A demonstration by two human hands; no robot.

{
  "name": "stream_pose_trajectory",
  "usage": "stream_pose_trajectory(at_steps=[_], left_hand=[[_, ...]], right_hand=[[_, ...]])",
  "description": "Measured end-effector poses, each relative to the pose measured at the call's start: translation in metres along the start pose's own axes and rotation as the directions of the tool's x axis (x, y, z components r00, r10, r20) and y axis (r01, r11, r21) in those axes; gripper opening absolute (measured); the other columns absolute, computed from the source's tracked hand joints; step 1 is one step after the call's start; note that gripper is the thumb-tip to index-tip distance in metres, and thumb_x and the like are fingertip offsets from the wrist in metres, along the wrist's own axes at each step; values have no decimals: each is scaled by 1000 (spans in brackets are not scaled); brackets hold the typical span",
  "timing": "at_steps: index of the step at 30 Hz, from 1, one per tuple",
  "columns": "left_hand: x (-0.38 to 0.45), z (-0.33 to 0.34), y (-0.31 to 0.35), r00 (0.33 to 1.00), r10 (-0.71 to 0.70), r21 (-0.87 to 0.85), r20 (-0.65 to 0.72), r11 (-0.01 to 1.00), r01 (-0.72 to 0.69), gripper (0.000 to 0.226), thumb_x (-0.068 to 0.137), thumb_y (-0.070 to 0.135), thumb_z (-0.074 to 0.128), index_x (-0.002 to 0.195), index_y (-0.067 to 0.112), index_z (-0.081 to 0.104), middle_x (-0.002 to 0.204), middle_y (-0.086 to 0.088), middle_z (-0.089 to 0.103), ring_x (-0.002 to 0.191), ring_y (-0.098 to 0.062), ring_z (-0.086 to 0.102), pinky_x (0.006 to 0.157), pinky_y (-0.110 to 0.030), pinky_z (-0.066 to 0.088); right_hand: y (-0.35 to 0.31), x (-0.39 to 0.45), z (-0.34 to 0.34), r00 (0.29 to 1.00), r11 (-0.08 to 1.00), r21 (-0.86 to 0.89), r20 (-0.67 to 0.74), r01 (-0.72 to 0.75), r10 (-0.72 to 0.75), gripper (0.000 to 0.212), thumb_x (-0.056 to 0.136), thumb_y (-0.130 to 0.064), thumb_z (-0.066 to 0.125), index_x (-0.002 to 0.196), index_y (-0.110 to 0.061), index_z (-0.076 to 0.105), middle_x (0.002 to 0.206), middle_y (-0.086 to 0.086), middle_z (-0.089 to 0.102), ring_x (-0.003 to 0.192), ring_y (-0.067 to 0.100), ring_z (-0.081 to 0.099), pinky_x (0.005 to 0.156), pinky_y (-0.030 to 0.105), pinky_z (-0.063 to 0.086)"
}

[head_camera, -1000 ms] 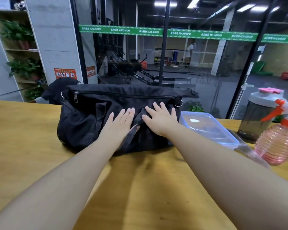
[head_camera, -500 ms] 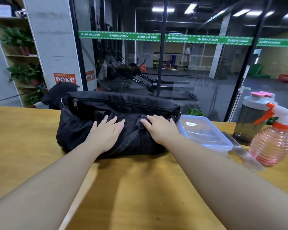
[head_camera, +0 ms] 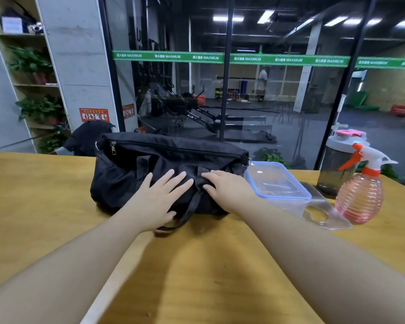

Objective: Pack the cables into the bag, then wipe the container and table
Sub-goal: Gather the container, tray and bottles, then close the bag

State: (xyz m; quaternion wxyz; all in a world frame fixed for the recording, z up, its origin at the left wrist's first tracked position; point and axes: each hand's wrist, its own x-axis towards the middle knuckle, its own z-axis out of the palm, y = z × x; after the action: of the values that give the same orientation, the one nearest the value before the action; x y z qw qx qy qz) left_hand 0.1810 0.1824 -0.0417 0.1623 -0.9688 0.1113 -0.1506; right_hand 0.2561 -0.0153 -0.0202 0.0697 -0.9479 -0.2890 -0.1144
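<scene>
A black duffel bag (head_camera: 131, 169) lies zipped on the wooden table (head_camera: 38, 206). My left hand (head_camera: 154, 202) rests flat on the bag's front side, fingers straight and spread. My right hand (head_camera: 225, 188) lies on the bag beside it, fingertips on the strap patch. A black strap (head_camera: 187, 218) hangs down between my hands onto the table. Right of the bag stands a clear plastic container (head_camera: 278, 185) with a blue rim. No cables show.
A clear lid (head_camera: 323, 213) lies flat right of the container. A pink spray bottle (head_camera: 360, 195) and a dark shaker bottle (head_camera: 339, 164) stand at the far right. A glass wall runs behind the table.
My left hand slid left, then right again and lower on the bag's front. The right hand drew back a little. The bag kept its place.
</scene>
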Motion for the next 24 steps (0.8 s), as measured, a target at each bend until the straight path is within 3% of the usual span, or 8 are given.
stream_pose_trajectory(at_steps=[2, 6, 9, 12, 17, 24], left_hand=[[-1, 0, 9, 997, -77, -14, -25, 997, 77, 89, 69, 37, 75, 143, 28, 27, 146, -1, 39, 133, -23, 40, 94, -55, 42], [-4, -4, 22, 986, -163, -80, -34, 984, 160, 60, 97, 31, 36, 148, 35, 3, 157, 5, 5, 145, -16, 4, 111, -50, 17], [-10, -14, 32, 985, -172, -76, -1, 982, 172, 56, 99, 34, 27, 148, 31, 1, 157, 6, 0, 144, -14, -3, 114, -47, 12], [-17, -26, 40, 983, -183, -106, 11, 977, 184, 55, 99, 37, 28, 149, 26, 7, 157, 7, 6, 144, -14, 1, 115, -46, 11], [-29, -48, 66, 975, -221, -204, -29, 956, 210, 51, 99, 30, 28, 148, 26, 16, 154, 9, 19, 143, -13, 11, 116, -42, 14], [-46, -82, 117, 952, -223, -414, -211, 902, 119, 47, 96, 28, 37, 143, 27, 33, 149, 8, 33, 142, -11, 19, 116, -42, 3]], right_hand=[[-4, -6, 1, 1000, 1000, -9, 1, -16, 16, 45, 102, -35, 33, 146, -27, 31, 150, -2, 37, 138, 18, 33, 110, 40, 29], [-7, -23, -6, 999, 1000, 13, 41, -20, 19, 54, 100, -22, 40, 150, -29, 21, 157, -1, 23, 143, 19, 23, 115, 41, 23], [-5, -42, -16, 994, 999, 44, 113, -12, 7, 60, 97, -20, 44, 150, -32, 19, 159, -4, 16, 144, 18, 21, 114, 40, 26], [-3, -63, -27, 993, 996, 83, 121, -14, 4, 62, 96, -22, 46, 150, -32, 19, 159, -5, 14, 144, 18, 23, 113, 36, 28], [1, -100, -39, 999, 978, 205, 21, -31, 27, 59, 96, -22, 46, 149, -31, 23, 158, -7, 20, 142, 15, 26, 112, 34, 30], [19, -159, -67, 999, 963, 266, 4, -47, 48, 68, 94, -24, 54, 151, -29, 17, 156, -10, 23, 142, 12, 26, 113, 33, 28]])
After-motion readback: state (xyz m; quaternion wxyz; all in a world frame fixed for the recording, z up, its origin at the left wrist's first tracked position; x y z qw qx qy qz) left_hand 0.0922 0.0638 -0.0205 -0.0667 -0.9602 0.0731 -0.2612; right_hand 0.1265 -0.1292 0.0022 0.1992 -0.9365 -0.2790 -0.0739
